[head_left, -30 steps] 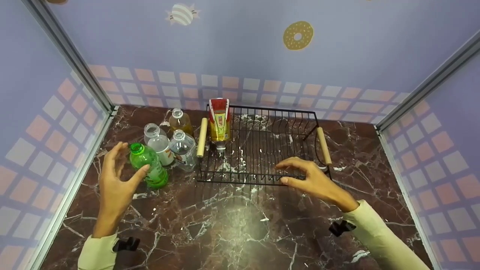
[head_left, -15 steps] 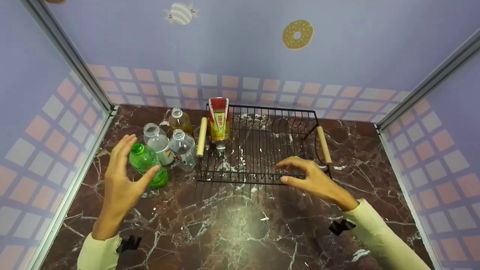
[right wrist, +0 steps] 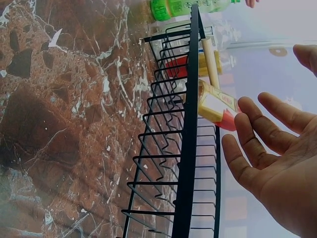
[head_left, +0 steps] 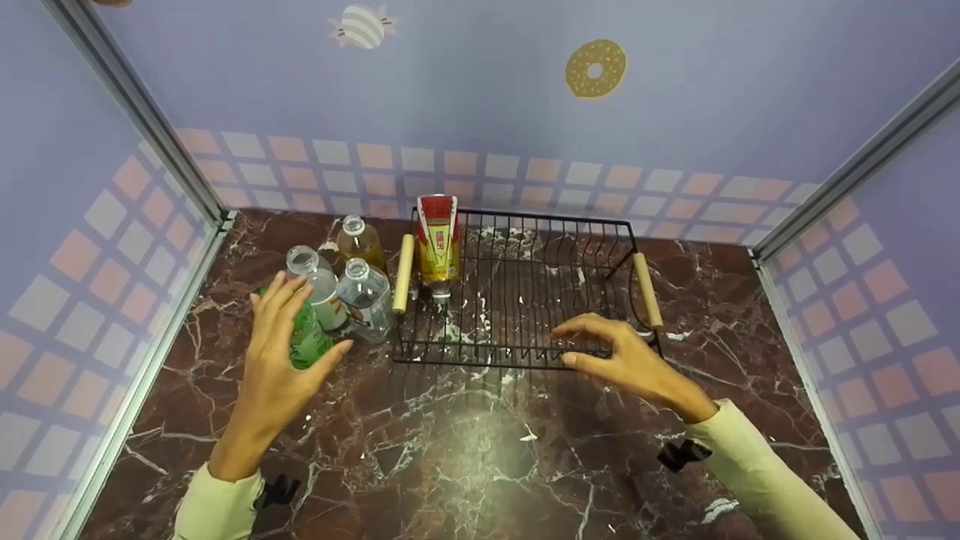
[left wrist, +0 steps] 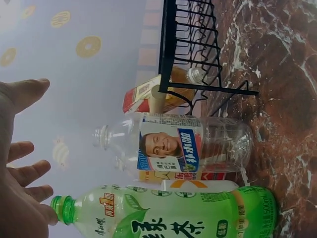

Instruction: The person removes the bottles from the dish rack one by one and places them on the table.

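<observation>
My left hand [head_left: 281, 367], fingers spread and thumb apart, hovers over the green plastic bottle [head_left: 309, 341], hiding part of it. In the left wrist view the fingers are near the green bottle's neck [left wrist: 63, 209]; contact is unclear. Behind it stand an uncapped clear bottle with a white label [head_left: 304, 262], another clear bottle [head_left: 365, 289] and one holding yellowish liquid [head_left: 360, 238]. My right hand [head_left: 626, 360] hangs loosely curved above the front rail of a black wire rack [head_left: 517, 367], holding nothing. A red and yellow bottle [head_left: 439, 244] leans neck-down at the rack's left end.
Wooden handles flank the rack, one on the left [head_left: 403, 274] and one on the right [head_left: 648, 291]. It rests on a dark red marble-patterned tabletop [head_left: 465, 450]. Patterned panels rise at the back [head_left: 480, 90] and on both sides.
My left hand has moved rightward from the green bottle's left side and now covers much of it. The right hand, rack and bottles stay put.
</observation>
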`<state>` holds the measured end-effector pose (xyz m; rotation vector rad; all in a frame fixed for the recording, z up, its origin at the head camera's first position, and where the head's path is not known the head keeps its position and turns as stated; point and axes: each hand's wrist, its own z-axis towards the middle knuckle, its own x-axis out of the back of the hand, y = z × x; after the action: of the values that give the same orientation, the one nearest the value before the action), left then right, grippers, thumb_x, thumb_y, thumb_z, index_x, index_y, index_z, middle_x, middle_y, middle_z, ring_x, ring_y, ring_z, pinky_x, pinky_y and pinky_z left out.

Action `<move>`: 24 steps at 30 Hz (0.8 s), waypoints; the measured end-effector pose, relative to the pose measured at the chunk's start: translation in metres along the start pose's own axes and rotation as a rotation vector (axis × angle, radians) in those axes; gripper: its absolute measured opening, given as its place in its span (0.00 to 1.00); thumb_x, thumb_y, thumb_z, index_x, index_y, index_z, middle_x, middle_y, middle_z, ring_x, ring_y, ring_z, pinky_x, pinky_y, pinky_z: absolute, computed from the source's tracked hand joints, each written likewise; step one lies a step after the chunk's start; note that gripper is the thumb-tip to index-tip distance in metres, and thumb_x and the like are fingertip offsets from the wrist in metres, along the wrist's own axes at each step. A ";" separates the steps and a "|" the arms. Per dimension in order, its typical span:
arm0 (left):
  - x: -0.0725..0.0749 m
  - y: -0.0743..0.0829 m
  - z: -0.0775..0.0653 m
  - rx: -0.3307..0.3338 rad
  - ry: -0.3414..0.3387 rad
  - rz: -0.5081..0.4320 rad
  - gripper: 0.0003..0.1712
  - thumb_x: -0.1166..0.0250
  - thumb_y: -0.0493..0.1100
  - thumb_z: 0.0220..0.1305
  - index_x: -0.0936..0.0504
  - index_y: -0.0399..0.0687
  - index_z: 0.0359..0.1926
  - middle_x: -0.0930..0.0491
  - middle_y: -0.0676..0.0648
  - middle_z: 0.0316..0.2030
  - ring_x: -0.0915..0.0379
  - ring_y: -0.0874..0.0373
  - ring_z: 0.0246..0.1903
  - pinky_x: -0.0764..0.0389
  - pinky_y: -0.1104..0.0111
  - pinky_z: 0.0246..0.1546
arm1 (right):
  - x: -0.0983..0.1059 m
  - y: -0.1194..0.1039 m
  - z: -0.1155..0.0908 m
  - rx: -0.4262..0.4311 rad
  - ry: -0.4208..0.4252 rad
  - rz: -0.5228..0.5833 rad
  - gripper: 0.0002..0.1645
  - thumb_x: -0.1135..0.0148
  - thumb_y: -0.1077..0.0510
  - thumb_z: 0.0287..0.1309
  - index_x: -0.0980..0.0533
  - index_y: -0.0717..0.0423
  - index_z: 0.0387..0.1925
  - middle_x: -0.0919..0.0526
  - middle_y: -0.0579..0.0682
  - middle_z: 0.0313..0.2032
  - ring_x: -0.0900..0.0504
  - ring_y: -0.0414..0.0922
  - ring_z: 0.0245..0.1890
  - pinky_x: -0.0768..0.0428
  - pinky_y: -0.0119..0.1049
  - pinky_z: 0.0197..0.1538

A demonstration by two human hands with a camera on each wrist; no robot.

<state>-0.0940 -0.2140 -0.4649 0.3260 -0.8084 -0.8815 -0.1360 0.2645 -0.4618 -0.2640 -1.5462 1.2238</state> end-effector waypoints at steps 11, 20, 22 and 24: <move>0.001 0.011 0.000 -0.037 0.033 0.000 0.47 0.18 0.36 0.52 0.26 0.26 0.72 0.29 0.27 0.74 0.46 0.30 0.82 0.60 0.38 0.86 | 0.000 -0.001 0.000 0.002 0.001 -0.009 0.23 0.28 0.55 0.71 0.16 0.52 0.65 0.12 0.47 0.62 0.16 0.53 0.64 0.22 0.64 0.71; -0.019 0.023 -0.010 -0.065 -0.034 -0.065 0.49 0.16 0.34 0.51 0.26 0.31 0.74 0.30 0.38 0.78 0.47 0.43 0.84 0.51 0.45 0.87 | -0.001 -0.001 0.000 -0.009 -0.004 -0.005 0.23 0.29 0.54 0.72 0.16 0.54 0.65 0.12 0.47 0.62 0.16 0.53 0.63 0.22 0.63 0.70; -0.025 0.023 -0.014 -0.061 -0.065 -0.083 0.49 0.16 0.34 0.51 0.26 0.31 0.74 0.30 0.39 0.79 0.47 0.43 0.84 0.51 0.48 0.87 | -0.001 -0.001 0.000 -0.014 -0.004 0.000 0.23 0.29 0.54 0.72 0.16 0.53 0.65 0.13 0.47 0.62 0.16 0.53 0.64 0.22 0.64 0.70; -0.031 0.022 -0.019 -0.050 -0.092 -0.086 0.49 0.16 0.34 0.52 0.26 0.30 0.74 0.31 0.38 0.79 0.47 0.42 0.84 0.50 0.50 0.87 | -0.002 0.000 0.000 -0.018 -0.004 0.004 0.23 0.29 0.54 0.72 0.16 0.53 0.65 0.13 0.47 0.62 0.17 0.53 0.65 0.23 0.65 0.71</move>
<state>-0.0795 -0.1779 -0.4800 0.2795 -0.8611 -1.0012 -0.1358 0.2634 -0.4630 -0.2773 -1.5618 1.2148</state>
